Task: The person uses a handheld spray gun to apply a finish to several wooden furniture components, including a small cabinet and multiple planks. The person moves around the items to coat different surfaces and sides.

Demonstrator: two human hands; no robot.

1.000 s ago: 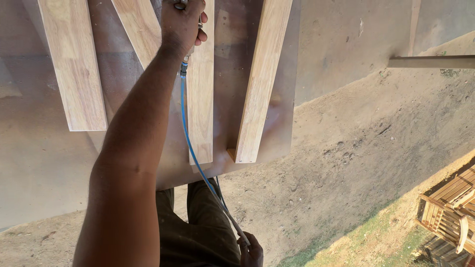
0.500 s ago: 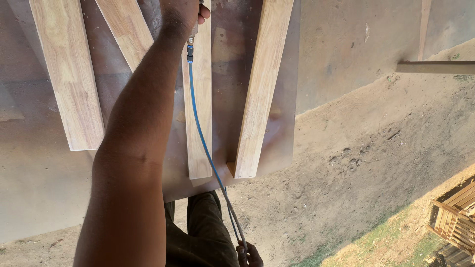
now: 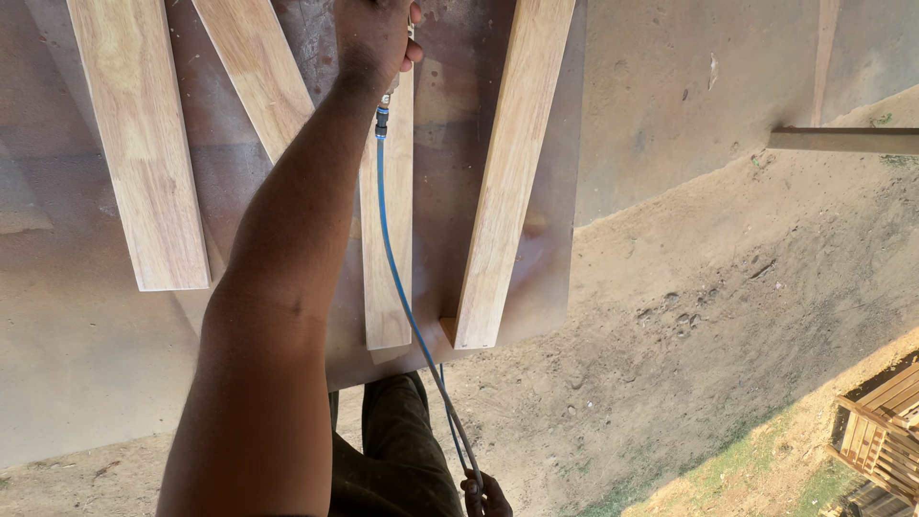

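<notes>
Blue air hose (image 3: 394, 278) runs taut over the worktop's (image 3: 459, 163) planks (image 3: 512, 172), upper hand (image 3: 375, 33) clenched on its tool, lower hand (image 3: 486, 496) pinching the hose.

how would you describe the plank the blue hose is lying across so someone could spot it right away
Start at the dark brown board that carries four pale wooden planks. Follow the thin blue hose down from the hand at the top edge; the plank beneath it is the third from the left. It alone is crossed by the hose, and it lies between the slanted plank and the long plank.
</notes>
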